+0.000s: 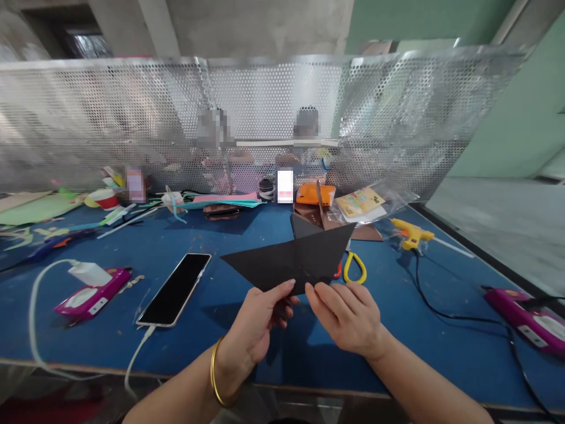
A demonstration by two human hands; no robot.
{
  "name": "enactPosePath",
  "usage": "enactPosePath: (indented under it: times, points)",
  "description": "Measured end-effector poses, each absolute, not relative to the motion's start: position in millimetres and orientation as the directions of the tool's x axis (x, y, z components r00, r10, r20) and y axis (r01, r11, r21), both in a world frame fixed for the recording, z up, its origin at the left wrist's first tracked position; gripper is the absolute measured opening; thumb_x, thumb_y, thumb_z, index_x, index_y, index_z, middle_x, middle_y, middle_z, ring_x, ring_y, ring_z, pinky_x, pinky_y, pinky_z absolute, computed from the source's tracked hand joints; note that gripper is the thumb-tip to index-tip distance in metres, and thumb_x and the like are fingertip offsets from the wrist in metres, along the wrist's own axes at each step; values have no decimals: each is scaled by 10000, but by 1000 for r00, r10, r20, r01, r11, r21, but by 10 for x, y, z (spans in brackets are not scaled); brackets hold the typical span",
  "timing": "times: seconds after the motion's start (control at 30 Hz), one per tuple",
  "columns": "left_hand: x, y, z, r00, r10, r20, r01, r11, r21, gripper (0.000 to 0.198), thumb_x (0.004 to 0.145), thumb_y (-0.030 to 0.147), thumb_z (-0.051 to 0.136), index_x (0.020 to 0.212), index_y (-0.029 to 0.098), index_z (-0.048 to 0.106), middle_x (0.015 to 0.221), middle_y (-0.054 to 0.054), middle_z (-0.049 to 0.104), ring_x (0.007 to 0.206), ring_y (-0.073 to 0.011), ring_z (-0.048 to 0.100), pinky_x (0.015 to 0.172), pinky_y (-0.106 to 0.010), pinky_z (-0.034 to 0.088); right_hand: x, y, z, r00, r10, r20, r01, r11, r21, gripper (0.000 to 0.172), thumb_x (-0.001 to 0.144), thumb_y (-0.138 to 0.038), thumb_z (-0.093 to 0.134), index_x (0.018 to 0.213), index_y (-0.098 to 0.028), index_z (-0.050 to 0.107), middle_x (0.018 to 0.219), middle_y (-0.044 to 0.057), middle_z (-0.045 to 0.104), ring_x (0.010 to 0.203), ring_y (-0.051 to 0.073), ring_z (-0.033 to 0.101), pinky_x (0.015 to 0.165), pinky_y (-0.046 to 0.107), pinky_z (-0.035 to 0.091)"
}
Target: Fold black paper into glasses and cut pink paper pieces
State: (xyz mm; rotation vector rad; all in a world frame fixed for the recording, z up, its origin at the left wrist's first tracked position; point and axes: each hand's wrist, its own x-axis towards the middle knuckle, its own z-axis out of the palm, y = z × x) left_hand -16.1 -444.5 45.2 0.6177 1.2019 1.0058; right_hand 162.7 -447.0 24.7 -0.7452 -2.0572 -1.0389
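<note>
Between my hands, raised above the blue table, is a piece of black paper (286, 259) with a long straight top edge and pointed corners. My left hand (265, 321) pinches its lower edge, thumb on the near face and fingers behind. Just to the right, my right hand (346, 315) is closed on the same lower edge, thumb and fingertips pressed together. Behind the paper's right end lie scissors (355, 269) with yellow and red handles, partly hidden. Another dark sheet (304, 225) shows behind the paper's top edge.
A phone (176, 288) on a cable lies left, beside a magenta power strip (99, 291). At right are a yellow glue gun (412, 234) with its cord and another power strip (525, 321). A perforated metal screen (273, 118) closes off the back, with coloured paper (225, 201) below.
</note>
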Motion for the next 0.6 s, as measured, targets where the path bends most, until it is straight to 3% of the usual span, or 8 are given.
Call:
enactPosePath:
  times: [0.13,0.3,0.47,0.6]
  points:
    - [-78,-4395,527,93,863,-497,-406,488,773,121,749,262,790,749,156,731,709,-41,717,575,-134,631,467,-211,443,1661,-4441,249,-589,169,790,741,504,444,200,909,-51,588,964,-170,739,815,32,748,710,143,661,701,338,420]
    - [66,-4358,470,82,834,-546,-605,477,637,46,784,138,743,807,156,708,841,-57,755,694,-164,707,646,-276,577,1637,-4461,217,-549,199,812,779,473,411,173,873,-52,650,982,-156,736,822,45,754,730,149,697,730,337,406]
    - [142,-4375,401,60,811,-581,-718,440,540,115,835,69,655,763,149,695,860,-82,762,763,-165,728,801,-290,605,1585,-4474,187,-518,253,817,811,450,375,181,927,-83,583,996,-177,721,841,25,774,784,144,708,745,331,410]
    - [129,-4401,394,85,803,-590,-773,427,470,166,862,47,606,756,138,697,856,-98,764,793,-180,737,824,-298,610,1568,-4468,166,-534,280,797,798,477,367,207,935,-76,553,1047,-137,715,874,53,777,816,156,711,768,342,409]
